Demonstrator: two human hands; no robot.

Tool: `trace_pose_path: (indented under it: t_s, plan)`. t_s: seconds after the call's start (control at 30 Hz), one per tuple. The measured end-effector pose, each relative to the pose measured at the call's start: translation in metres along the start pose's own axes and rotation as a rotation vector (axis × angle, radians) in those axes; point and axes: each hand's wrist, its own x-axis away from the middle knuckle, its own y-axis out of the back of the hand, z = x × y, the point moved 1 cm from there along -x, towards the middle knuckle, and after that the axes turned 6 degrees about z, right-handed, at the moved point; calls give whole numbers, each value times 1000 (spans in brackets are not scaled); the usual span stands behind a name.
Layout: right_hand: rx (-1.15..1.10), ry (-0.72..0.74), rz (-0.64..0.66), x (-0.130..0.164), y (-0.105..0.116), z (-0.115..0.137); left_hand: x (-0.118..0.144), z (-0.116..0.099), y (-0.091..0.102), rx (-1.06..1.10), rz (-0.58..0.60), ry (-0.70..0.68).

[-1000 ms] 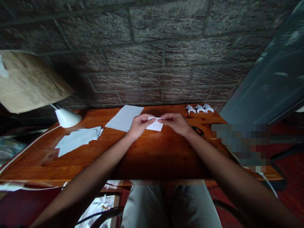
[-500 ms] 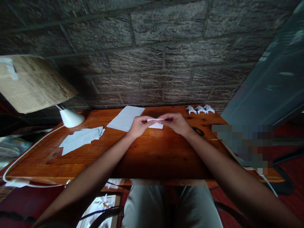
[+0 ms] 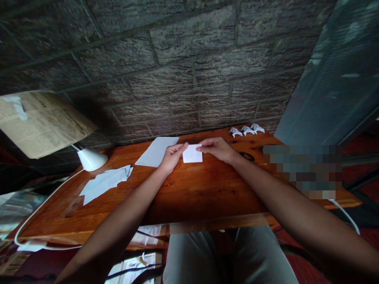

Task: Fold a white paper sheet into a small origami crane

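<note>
Both hands' grips apparently pinch the paper's (image 3: 192, 154) upper corners.

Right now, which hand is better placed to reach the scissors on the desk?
Right. The right hand pinches the small paper's right edge, and the scissors lie just beside its wrist. The left hand is across the paper.

Pixelated block (image 3: 302, 170) covered the table's (image 3: 201, 193) right end; whatever lay beneath couldn't be told. Scissors (image 3: 246, 156) partly hidden behind right hand (image 3: 216, 148). Three folded paper figures (image 3: 246, 129) too small to identify. Print on the brown sheet (image 3: 41, 122) unreadable, its left cut by the frame edge.
</note>
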Motion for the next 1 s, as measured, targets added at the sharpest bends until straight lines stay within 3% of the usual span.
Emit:
trace_pose_path:
  t_s: [0.4,0.6,0.87,1.0]
  plan:
    - [-33,2,-18,1,-4,-4,-4,5,-1,79,-19,34]
    - [-5,-16,-43,0,-2,-4,-4,1,-2,-132,-161,-92]
    - [-73,-1,-100,-2,1,-6,-2,2,3,-112,2,-29]
    - [-70,-13,-93,-2,7,-5,-2,4,2,-158,28,13]
